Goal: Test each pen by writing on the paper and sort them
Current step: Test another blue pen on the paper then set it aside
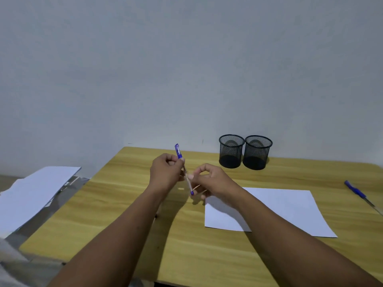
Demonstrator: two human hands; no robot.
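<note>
A clear pen with a blue cap (178, 151) is held above the wooden table (124, 214), between both hands. My left hand (165, 170) grips it just below the cap, which points up. My right hand (211, 181) pinches the lower part of the barrel, near its blue end (192, 192). A white sheet of paper (286, 210) lies on the table under my right forearm. Another blue-capped pen (359, 194) lies at the table's right edge. Two black mesh pen cups (231, 151) (257, 152) stand side by side at the back.
White sheets (33, 193) lie on a grey surface left of the table. A pale wall rises directly behind the table's far edge.
</note>
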